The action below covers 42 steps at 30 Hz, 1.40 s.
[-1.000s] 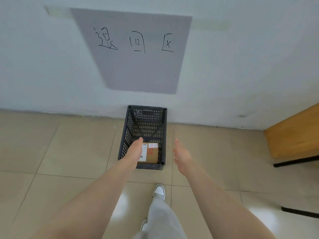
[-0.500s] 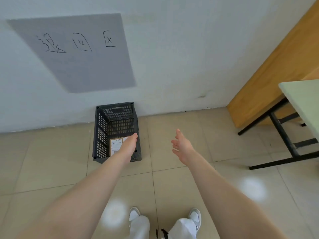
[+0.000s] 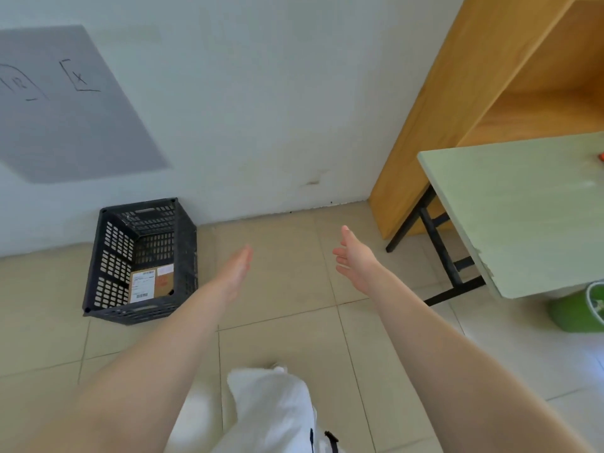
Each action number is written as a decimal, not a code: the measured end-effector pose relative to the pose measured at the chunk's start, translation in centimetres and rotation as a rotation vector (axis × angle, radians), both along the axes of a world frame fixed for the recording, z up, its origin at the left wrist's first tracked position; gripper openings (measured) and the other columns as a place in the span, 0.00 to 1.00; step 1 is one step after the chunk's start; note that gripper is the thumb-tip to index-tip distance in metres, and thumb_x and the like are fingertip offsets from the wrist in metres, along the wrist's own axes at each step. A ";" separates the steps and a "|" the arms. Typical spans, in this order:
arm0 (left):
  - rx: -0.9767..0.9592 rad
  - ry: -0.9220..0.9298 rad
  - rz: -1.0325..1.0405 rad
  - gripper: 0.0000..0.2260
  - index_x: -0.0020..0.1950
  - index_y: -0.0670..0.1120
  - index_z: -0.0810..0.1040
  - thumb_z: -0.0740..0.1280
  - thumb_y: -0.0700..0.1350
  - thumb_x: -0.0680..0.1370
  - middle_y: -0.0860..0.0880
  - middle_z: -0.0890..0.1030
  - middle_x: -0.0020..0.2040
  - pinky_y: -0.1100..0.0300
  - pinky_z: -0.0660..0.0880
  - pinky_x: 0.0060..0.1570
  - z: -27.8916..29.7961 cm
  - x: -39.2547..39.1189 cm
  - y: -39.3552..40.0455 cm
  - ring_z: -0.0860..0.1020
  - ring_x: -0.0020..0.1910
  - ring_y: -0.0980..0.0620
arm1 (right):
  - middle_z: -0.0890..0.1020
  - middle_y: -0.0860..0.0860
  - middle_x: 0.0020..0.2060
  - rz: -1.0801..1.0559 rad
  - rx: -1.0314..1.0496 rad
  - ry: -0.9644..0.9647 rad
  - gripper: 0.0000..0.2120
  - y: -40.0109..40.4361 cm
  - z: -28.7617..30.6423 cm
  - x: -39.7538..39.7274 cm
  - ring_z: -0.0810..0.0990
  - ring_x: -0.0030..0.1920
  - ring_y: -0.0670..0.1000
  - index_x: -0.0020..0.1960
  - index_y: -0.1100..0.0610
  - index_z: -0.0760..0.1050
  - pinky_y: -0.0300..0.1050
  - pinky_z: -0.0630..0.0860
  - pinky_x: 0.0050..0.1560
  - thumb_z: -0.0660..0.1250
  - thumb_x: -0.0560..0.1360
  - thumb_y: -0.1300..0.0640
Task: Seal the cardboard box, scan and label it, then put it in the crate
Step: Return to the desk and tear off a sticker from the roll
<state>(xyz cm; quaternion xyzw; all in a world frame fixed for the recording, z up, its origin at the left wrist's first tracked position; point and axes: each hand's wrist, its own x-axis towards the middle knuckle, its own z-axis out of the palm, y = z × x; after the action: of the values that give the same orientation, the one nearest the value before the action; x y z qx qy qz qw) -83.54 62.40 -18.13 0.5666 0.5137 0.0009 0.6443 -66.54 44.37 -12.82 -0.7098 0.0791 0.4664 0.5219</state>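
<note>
Box [image 3: 151,285] lies labelled in crate [image 3: 104,256], far left by wall | task judged complete | left hand [image 3: 236,269], right hand [image 3: 354,260] spread, holding nothing, near table [image 3: 523,207].

Labelled box [image 3: 151,285] in crate [image 3: 108,253]

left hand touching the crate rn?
Apart. The head view shows bare floor tile between the open left hand and the crate; the cardboard box lies inside it, untouched.
</note>
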 end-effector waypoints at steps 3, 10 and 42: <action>0.002 -0.012 -0.014 0.23 0.77 0.41 0.61 0.53 0.50 0.84 0.45 0.64 0.76 0.54 0.58 0.74 -0.7 4.6 -2.9 0.65 0.74 0.46 | 0.71 0.55 0.72 -0.012 -0.009 0.007 0.36 -2.9 -0.4 4.3 0.69 0.72 0.55 0.79 0.57 0.58 0.54 0.66 0.73 0.57 0.79 0.36; -0.055 -0.029 -0.023 0.24 0.77 0.42 0.60 0.52 0.51 0.84 0.46 0.64 0.77 0.54 0.56 0.75 -2.4 16.0 -8.8 0.64 0.74 0.47 | 0.72 0.55 0.72 -0.035 -0.014 0.031 0.36 -8.3 -1.5 14.7 0.70 0.71 0.56 0.78 0.56 0.59 0.52 0.67 0.73 0.57 0.79 0.35; -0.258 -0.404 0.120 0.16 0.57 0.48 0.79 0.54 0.54 0.83 0.50 0.81 0.57 0.53 0.70 0.62 5.3 59.5 -48.3 0.78 0.55 0.50 | 0.80 0.54 0.62 0.128 0.246 0.024 0.27 -46.1 2.6 59.1 0.77 0.63 0.56 0.68 0.53 0.71 0.53 0.72 0.67 0.54 0.80 0.35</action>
<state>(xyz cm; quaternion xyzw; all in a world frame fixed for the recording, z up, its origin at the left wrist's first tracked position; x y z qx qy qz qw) -24.01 14.11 -12.84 0.4363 0.4031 0.0867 0.7998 -7.47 -1.77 -10.20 -0.6385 -0.0179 0.5132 0.5732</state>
